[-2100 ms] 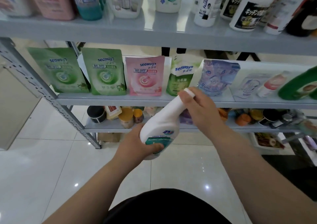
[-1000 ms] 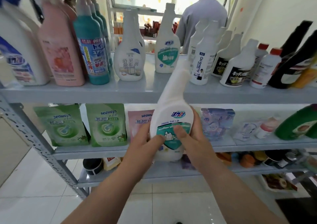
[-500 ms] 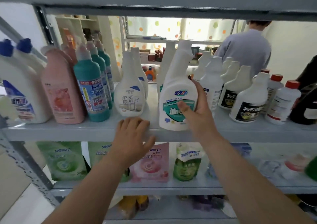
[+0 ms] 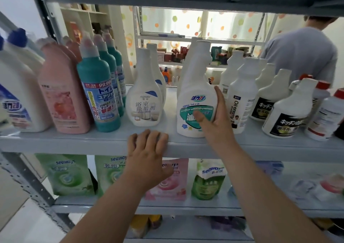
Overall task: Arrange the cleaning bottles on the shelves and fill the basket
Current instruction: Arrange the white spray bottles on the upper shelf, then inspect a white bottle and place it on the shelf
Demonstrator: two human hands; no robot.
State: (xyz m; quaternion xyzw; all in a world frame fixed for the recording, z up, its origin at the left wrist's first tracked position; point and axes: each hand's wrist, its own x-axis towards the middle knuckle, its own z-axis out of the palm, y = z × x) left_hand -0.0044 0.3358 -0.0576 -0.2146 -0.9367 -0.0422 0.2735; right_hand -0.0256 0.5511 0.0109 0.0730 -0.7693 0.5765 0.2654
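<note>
Grip on the white bottle (image 4: 195, 94), upright on the grey shelf (image 4: 74, 144).
Our right hand (image 4: 216, 123) holds the bottle, thumb across its teal label and fingers curled round its right side. Our left hand (image 4: 147, 149) lies just left of the bottle's base on the shelf's front edge, fingers relaxed over the lip, holding nothing. A white bathroom-cleaner bottle (image 4: 143, 101) stands just beyond the left hand's fingertips. An "Oil enemy" bottle (image 4: 240, 101) stands just right of the right hand. Green pouches (image 4: 70, 175) sit on the lower shelf, left of our left forearm.
</note>
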